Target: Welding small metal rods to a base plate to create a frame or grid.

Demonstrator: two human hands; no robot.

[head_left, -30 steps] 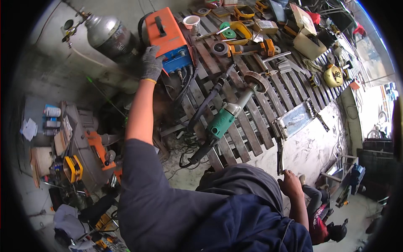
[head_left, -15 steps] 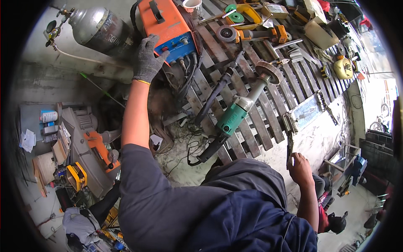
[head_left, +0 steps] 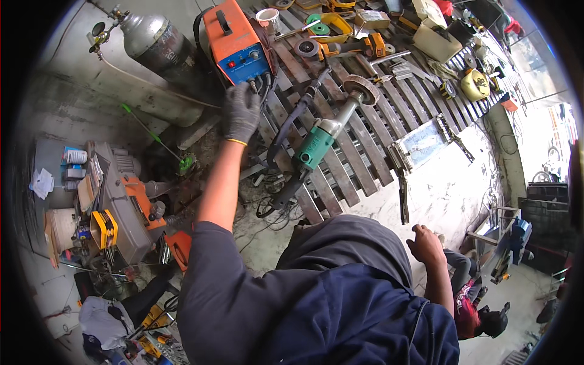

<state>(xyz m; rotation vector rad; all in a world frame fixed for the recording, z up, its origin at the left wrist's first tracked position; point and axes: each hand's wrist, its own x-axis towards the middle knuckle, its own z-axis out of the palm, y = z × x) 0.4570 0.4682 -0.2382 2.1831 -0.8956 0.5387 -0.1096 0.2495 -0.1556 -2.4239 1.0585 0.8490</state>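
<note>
My left hand (head_left: 241,114), in a grey work glove with a yellow cuff edge, is just below the front panel of an orange-and-blue welding machine (head_left: 234,39). Its fingers reach toward the cable plugs (head_left: 260,81); whether they touch is hard to see. My bare right hand (head_left: 428,246) hangs at my right side, fingers loosely bent and apart, nothing visible in it. Between the hands, a green angle polisher (head_left: 316,145) with a round flap wheel (head_left: 361,90) lies across the slatted metal bench (head_left: 359,176). A thick black cable (head_left: 292,118) runs beside it.
A gas cylinder (head_left: 159,45) with a regulator stands left of the welder. A yellow-black grinder (head_left: 347,47), white cup (head_left: 268,20) and yellow jug (head_left: 475,85) sit farther along. Lower left is an orange-grey machine (head_left: 137,201). Another person (head_left: 471,304) crouches at right.
My left hand has come off the welder's control panel and dropped toward the cables below it. My right hand has shifted slightly left. The whole view has turned a little.
</note>
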